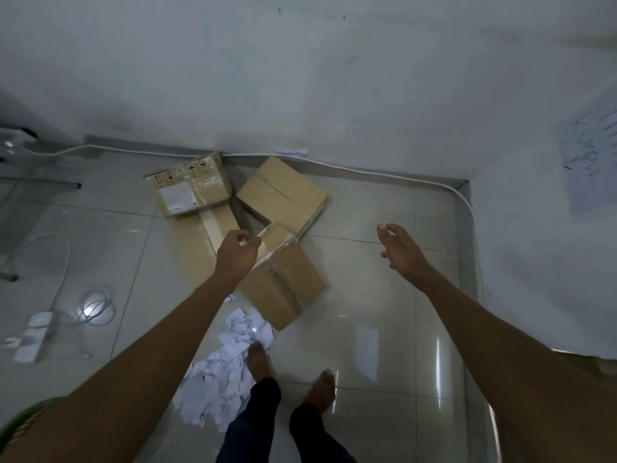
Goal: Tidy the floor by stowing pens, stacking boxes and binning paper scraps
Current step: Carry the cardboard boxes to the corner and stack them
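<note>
Left hand [237, 250]: fingers curled over nearest cardboard box [287, 285]; grip unclear.
Right hand [402, 252]: fingers spread, holding nothing.
Paper scraps [227, 369]: heaped beside bare foot [257, 357].

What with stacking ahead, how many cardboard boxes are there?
4: labelled box by the wall; plain box right of it; taped box by left hand; flat box partly under labelled box.

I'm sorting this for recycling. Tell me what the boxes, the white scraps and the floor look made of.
The boxes look like matte brown cardboard, seams sealed with glossy clear tape. The white scraps are thin paper: ragged torn edges, apparently faint lines. The floor is probably glazed tile: grout lines, mirror-like reflections.
</note>
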`<state>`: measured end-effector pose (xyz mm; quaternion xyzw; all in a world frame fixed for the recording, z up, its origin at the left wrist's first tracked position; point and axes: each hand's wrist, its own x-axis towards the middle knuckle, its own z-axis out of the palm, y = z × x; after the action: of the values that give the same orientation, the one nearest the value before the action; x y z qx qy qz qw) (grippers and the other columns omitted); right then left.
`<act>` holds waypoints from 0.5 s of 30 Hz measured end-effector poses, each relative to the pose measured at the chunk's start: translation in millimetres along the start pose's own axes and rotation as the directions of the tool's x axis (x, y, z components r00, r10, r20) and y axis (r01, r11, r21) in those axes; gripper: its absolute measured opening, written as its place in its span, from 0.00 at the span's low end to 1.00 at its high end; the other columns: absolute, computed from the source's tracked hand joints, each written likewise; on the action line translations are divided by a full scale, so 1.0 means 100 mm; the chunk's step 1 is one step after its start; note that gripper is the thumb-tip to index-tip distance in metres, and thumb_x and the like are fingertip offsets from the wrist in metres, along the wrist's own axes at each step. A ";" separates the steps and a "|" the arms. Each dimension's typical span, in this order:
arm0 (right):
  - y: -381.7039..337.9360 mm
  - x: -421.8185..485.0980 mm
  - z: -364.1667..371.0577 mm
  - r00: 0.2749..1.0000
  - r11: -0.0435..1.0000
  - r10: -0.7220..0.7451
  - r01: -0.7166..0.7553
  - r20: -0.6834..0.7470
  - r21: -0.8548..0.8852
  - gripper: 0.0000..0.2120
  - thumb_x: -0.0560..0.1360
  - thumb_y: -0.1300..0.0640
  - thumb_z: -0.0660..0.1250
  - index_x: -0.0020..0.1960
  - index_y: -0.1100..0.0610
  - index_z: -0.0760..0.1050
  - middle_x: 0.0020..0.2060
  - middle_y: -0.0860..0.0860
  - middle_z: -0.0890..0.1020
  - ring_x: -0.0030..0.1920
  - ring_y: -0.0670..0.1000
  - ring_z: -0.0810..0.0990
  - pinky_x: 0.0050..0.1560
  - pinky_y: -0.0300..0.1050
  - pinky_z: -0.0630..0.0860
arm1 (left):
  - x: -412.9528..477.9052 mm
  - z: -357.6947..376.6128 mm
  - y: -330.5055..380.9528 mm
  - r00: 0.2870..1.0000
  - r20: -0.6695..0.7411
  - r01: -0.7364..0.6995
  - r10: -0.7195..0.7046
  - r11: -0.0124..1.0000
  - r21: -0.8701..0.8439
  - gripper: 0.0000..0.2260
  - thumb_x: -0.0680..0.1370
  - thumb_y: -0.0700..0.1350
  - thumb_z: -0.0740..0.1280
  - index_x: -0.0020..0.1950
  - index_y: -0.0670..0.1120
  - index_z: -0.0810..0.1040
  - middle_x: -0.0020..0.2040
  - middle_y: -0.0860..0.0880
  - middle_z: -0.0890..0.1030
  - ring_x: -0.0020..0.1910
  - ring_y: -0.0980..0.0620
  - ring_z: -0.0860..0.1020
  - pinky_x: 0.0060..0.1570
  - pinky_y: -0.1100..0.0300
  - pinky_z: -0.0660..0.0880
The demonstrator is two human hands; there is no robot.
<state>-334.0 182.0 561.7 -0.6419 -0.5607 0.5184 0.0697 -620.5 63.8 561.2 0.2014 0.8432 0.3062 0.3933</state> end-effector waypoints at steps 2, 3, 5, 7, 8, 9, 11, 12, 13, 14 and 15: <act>-0.06 0.07 0.14 1.000 1.000 -0.003 0.003 0.016 -0.016 0.36 0.74 0.30 0.55 0.73 0.51 0.63 0.67 0.54 0.73 0.64 0.58 0.75 0.66 0.61 0.71 | 0.10 -0.10 -0.11 1.000 -0.011 0.028 -0.029 0.999 -0.015 0.18 0.76 0.49 0.66 0.65 0.44 0.72 0.65 0.44 0.74 0.63 0.45 0.73 0.58 0.56 0.68; -0.11 0.11 0.23 1.000 1.000 -0.007 0.008 0.025 -0.025 0.35 0.74 0.30 0.55 0.73 0.52 0.63 0.67 0.54 0.73 0.64 0.58 0.75 0.66 0.60 0.71 | 0.16 -0.16 -0.17 0.999 -0.020 0.048 -0.049 0.999 -0.025 0.19 0.76 0.50 0.66 0.65 0.44 0.72 0.66 0.44 0.74 0.63 0.44 0.73 0.59 0.56 0.68; -0.18 0.22 0.38 0.999 0.999 -0.017 0.019 0.038 -0.046 0.35 0.75 0.31 0.54 0.73 0.52 0.63 0.67 0.54 0.73 0.64 0.58 0.75 0.66 0.60 0.70 | 0.30 -0.25 -0.29 0.995 -0.040 0.090 -0.092 0.994 -0.058 0.19 0.76 0.50 0.66 0.65 0.44 0.72 0.66 0.44 0.74 0.63 0.44 0.73 0.59 0.55 0.68; -0.20 0.35 0.53 0.998 0.998 -0.021 0.024 0.052 -0.065 0.35 0.75 0.31 0.54 0.73 0.52 0.62 0.68 0.54 0.73 0.65 0.58 0.74 0.67 0.61 0.69 | 0.43 -0.31 -0.43 0.989 -0.058 0.128 -0.134 0.987 -0.097 0.20 0.76 0.50 0.66 0.65 0.43 0.72 0.65 0.43 0.74 0.63 0.44 0.73 0.60 0.55 0.68; -0.20 0.43 0.60 0.998 0.997 -0.023 0.028 0.060 -0.072 0.34 0.75 0.31 0.54 0.73 0.52 0.63 0.68 0.54 0.72 0.66 0.58 0.74 0.67 0.62 0.69 | 0.48 -0.32 -0.51 0.986 -0.065 0.146 -0.154 0.982 -0.120 0.20 0.76 0.51 0.66 0.64 0.43 0.72 0.65 0.43 0.75 0.63 0.44 0.73 0.60 0.55 0.68; -0.19 0.51 0.67 0.997 0.997 -0.028 0.033 0.066 -0.075 0.34 0.76 0.32 0.54 0.73 0.52 0.63 0.69 0.54 0.72 0.66 0.58 0.74 0.67 0.61 0.69 | 0.53 -0.33 -0.60 0.983 -0.076 0.157 -0.169 0.978 -0.135 0.20 0.76 0.51 0.66 0.64 0.43 0.72 0.64 0.43 0.75 0.62 0.44 0.74 0.61 0.54 0.68; -0.15 0.73 0.84 0.996 0.995 -0.043 0.050 0.075 -0.088 0.32 0.76 0.33 0.54 0.73 0.52 0.63 0.68 0.54 0.72 0.65 0.58 0.74 0.67 0.61 0.69 | 0.62 -0.30 -0.83 0.978 -0.122 0.152 -0.166 0.982 -0.116 0.20 0.77 0.52 0.65 0.65 0.42 0.72 0.64 0.42 0.75 0.62 0.43 0.73 0.62 0.53 0.68; -0.12 0.83 0.92 0.995 0.994 -0.050 0.058 0.083 -0.090 0.32 0.77 0.33 0.54 0.73 0.52 0.64 0.68 0.54 0.72 0.65 0.58 0.74 0.67 0.61 0.69 | 0.65 -0.26 -0.95 0.978 -0.150 0.134 -0.147 0.987 -0.090 0.21 0.77 0.52 0.65 0.66 0.41 0.71 0.64 0.41 0.75 0.63 0.43 0.73 0.62 0.53 0.68; -0.08 0.93 1.00 0.994 0.994 -0.054 0.062 0.092 -0.087 0.31 0.77 0.34 0.54 0.73 0.52 0.64 0.69 0.54 0.71 0.66 0.58 0.73 0.67 0.61 0.69 | 0.66 -0.21 -1.08 0.976 -0.177 0.118 -0.129 0.991 -0.070 0.21 0.78 0.51 0.65 0.66 0.40 0.70 0.64 0.41 0.74 0.62 0.44 0.73 0.61 0.54 0.68; -0.02 1.04 1.09 0.993 0.994 -0.057 0.066 0.105 -0.087 0.31 0.77 0.34 0.54 0.73 0.52 0.64 0.69 0.54 0.71 0.66 0.58 0.73 0.67 0.61 0.69 | 0.66 -0.15 -1.21 0.971 -0.205 0.114 -0.125 0.991 -0.069 0.21 0.78 0.51 0.65 0.66 0.39 0.70 0.64 0.40 0.75 0.61 0.45 0.74 0.60 0.56 0.68; 0.06 1.14 1.19 0.991 0.994 -0.059 0.070 0.119 -0.087 0.31 0.77 0.35 0.54 0.73 0.52 0.64 0.69 0.54 0.71 0.66 0.57 0.73 0.67 0.60 0.69 | 0.65 -0.07 -1.35 0.964 -0.229 0.121 -0.136 0.989 -0.079 0.21 0.78 0.50 0.65 0.66 0.38 0.70 0.63 0.40 0.76 0.60 0.45 0.75 0.58 0.57 0.68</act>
<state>-437.0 211.3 436.8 -0.5948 -0.6072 0.5263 0.0244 -679.3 0.0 438.6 0.0960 0.8846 0.3288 0.3165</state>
